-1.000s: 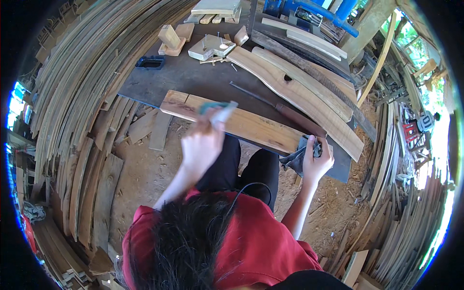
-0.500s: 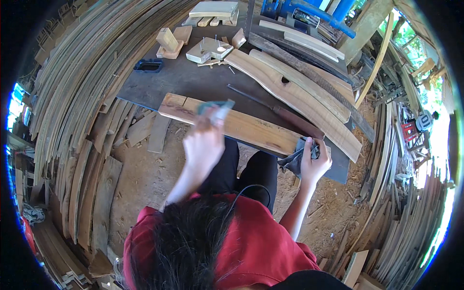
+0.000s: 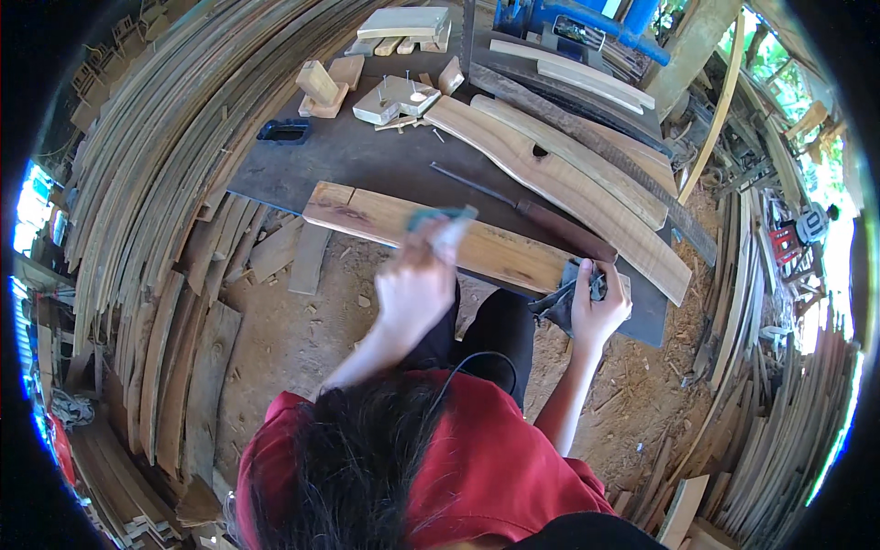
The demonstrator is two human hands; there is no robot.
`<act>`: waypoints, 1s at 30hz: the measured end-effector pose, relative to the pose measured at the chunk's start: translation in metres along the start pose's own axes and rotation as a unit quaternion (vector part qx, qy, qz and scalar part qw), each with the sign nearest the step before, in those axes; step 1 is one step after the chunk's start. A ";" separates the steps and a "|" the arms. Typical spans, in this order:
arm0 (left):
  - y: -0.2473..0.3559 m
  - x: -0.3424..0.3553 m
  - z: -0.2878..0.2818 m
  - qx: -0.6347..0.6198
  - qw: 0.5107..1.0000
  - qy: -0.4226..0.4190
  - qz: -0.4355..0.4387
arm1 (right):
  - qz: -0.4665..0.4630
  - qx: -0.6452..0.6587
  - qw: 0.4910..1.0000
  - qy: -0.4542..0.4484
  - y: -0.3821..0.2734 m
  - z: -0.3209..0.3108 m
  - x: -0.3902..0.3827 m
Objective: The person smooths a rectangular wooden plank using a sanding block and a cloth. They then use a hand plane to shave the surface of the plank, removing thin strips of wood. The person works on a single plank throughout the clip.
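My left hand (image 3: 417, 289), smeared by motion, is closed on a blurred piece of sandpaper (image 3: 449, 225), green on one side and pale on the other. It lies against the top of a long wooden plank (image 3: 504, 252), near its middle. At the plank's right end my right hand (image 3: 598, 298) grips a dark grey cloth (image 3: 555, 302) wrapped about that end, thumb on top. Just beyond the plank rests a long thin metal tool with a thick brown wooden handle (image 3: 568, 229); its kind I cannot make out.
The dark tabletop (image 3: 367, 151) carries curved boards (image 3: 559, 179) at right, a block with upright nails (image 3: 394, 99), small wood blocks (image 3: 319, 84) and a dark blue tray (image 3: 284, 131). Stacked planks (image 3: 174, 156) crowd the left. A blue machine (image 3: 596, 32) stands at the back.
My left hand has moved to the right along the plank with the sandpaper. My right hand keeps its grip on the cloth at the plank's end.
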State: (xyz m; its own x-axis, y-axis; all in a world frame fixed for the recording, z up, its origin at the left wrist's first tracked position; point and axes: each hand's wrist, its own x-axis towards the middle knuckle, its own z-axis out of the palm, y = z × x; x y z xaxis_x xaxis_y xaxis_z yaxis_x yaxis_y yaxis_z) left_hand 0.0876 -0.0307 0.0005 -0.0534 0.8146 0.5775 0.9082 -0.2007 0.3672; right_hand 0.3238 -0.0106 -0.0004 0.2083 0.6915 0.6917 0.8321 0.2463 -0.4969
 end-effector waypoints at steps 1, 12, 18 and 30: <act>-0.016 0.008 -0.011 0.128 0.991 0.010 -0.023 | -0.002 0.006 1.000 -0.003 -0.001 0.000 0.000; 0.000 0.007 0.018 0.007 0.999 0.041 0.020 | 0.012 -0.010 1.000 0.020 -0.004 0.002 0.001; -0.051 0.006 0.004 0.036 0.991 0.066 0.113 | 0.024 -0.006 1.000 -0.007 -0.003 -0.002 0.002; -0.032 0.005 0.026 0.004 0.991 0.096 0.097 | 0.000 0.006 1.000 0.024 -0.005 0.001 0.002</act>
State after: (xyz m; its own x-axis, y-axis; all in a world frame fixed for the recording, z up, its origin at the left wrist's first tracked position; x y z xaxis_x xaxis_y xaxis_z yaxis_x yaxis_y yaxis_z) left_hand 0.0694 -0.0058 -0.0270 0.0443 0.6421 0.7653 0.9127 -0.3376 0.2304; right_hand 0.3197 -0.0099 0.0026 0.2320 0.6587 0.7158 0.8263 0.2548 -0.5023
